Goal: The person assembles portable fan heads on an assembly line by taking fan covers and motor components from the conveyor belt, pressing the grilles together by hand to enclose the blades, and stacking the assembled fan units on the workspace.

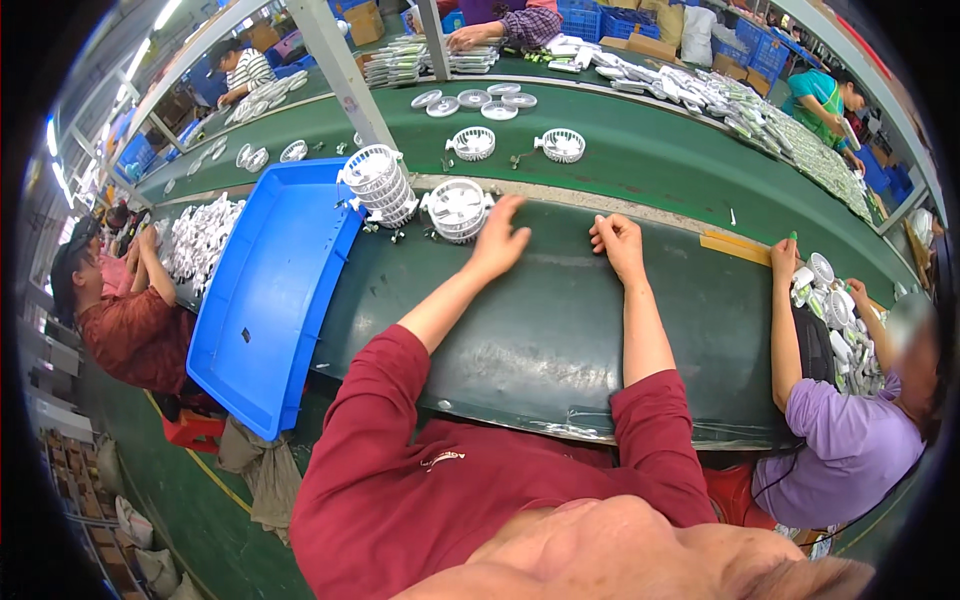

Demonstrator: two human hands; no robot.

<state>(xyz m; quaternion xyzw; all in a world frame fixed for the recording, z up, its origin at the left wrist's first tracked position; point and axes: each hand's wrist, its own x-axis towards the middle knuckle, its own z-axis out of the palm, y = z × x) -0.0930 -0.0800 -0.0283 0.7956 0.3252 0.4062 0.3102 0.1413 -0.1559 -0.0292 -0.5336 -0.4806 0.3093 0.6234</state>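
Note:
My left hand [498,242] has its fingers apart, beside a short stack of white round fan housings [457,211] on the dark green worktop [500,330]. Its fingertips are close to the stack's right side; whether they touch it I cannot tell. To the right, my right hand [620,246] is over the worktop near its far edge, fingers curled in. Whatever it holds, if anything, is hidden. A taller stack of white fan housings [378,185] rises left of the short one, leaning slightly, with small wired parts around its base.
A large blue tray [262,300] lies at the left. On the green conveyor belt [620,150] beyond sit single fan housings [474,144] and clear round covers [474,98]. A metal post [345,75] stands behind the tray. Co-workers sit at both sides; one in purple [845,440] handles white fans.

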